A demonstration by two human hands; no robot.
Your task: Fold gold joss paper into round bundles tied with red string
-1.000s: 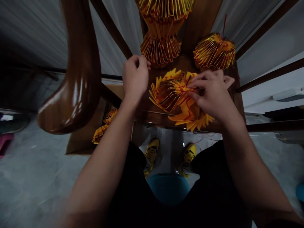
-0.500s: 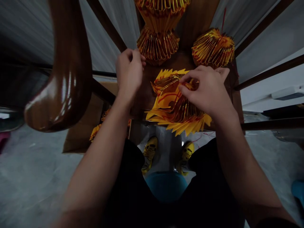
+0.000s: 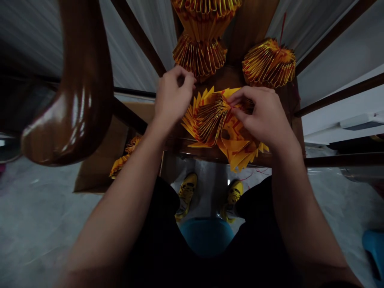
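Looming far left of the left hand, a glossy curved wooden post (image 3: pixel 81 100), with a cardboard sheet (image 3: pixel 97 160) below it and yellow paper scraps (image 3: pixel 121 164) lying on that sheet, under the left forearm. Curling above the work, the left hand (image 3: pixel 173 94), with fingertips drawn together just beside the upper left of the folded yellow paper (image 3: pixel 210 120); whether clenched on something or merely closed, impossible to tell from this view. Sitting between both hands and partly under the right one, that gold-edged, red-marked paper, fanned into pleats with pointed yellow tips spreading outward. Pinching its pleats from above, the right hand (image 3: pixel 264 114), thumb and fingers firmly closed on the paper's upper right part. Supporting the paper just below the grip, a dark wooden board (image 3: pixel 177 140). Standing beyond the gap between the hands, a pleated gold-and-yellow paper ornament (image 3: pixel 199 54), with a smaller pleated paper ornament (image 3: pixel 268 63) just past the right hand's fingers, a thin red string (image 3: pixel 282 28) rising from it. Showing far below both hands, yellow sneakers (image 3: pixel 186 191) on the floor, and a blue stool seat (image 3: pixel 207 236) between the knees.
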